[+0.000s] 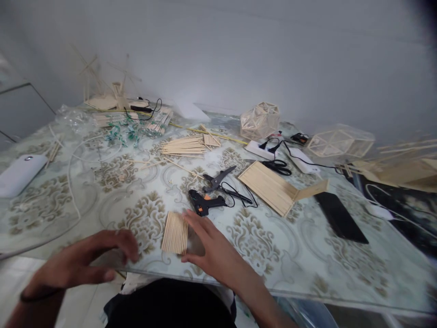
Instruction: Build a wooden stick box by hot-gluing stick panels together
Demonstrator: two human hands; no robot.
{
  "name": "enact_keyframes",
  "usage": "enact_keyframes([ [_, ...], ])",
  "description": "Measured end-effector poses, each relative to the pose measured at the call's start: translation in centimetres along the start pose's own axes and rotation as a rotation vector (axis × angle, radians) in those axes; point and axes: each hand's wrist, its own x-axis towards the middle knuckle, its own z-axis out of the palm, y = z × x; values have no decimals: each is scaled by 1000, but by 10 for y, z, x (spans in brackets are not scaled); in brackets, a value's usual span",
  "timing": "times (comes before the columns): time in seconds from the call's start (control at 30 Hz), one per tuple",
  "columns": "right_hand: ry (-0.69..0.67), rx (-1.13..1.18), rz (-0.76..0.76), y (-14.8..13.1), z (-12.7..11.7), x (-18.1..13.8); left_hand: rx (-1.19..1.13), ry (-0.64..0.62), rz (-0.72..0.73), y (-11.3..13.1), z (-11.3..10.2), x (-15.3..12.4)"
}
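A small flat panel of wooden sticks [175, 232] lies near the front edge of the patterned table [300, 255]. My right hand [208, 243] rests just right of it, fingers stretched out, its edge touching the panel's side. My left hand [92, 259] hovers left of the panel at the table's front edge, fingers loosely curled, holding nothing I can see. A black and orange glue gun [205, 202] lies just beyond my right hand.
Black pliers [218, 178], scissors [278, 166], a larger stick panel [271, 187] and a black phone [339, 216] lie to the right. Loose sticks [184, 146], two stick polyhedra [259, 119], a power strip [261, 148] and a white device [18, 175] lie farther off.
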Motion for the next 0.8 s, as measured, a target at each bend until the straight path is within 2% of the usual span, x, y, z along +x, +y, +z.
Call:
enact_keyframes([
  [0.03,12,-6,-16,2,-2,-1,12,-240,70,-3,3,17],
  [0.07,37,-15,-33,5,-6,-1,83,-244,120,-6,8,33],
  [0.17,201,-86,-74,15,-22,2,269,-187,153,-13,33,69],
  [0.27,326,-167,-64,29,-33,10,377,-210,180,-18,55,85],
  [0.37,332,-188,-36,43,-35,22,420,-205,210,-21,63,90],
  [0.5,310,-153,-22,57,-31,35,434,-162,242,-20,64,90],
  [0.6,301,-79,-19,63,-34,41,433,-84,233,-15,59,93],
  [0.8,403,158,-11,62,-70,44,404,77,281,23,29,125],
])
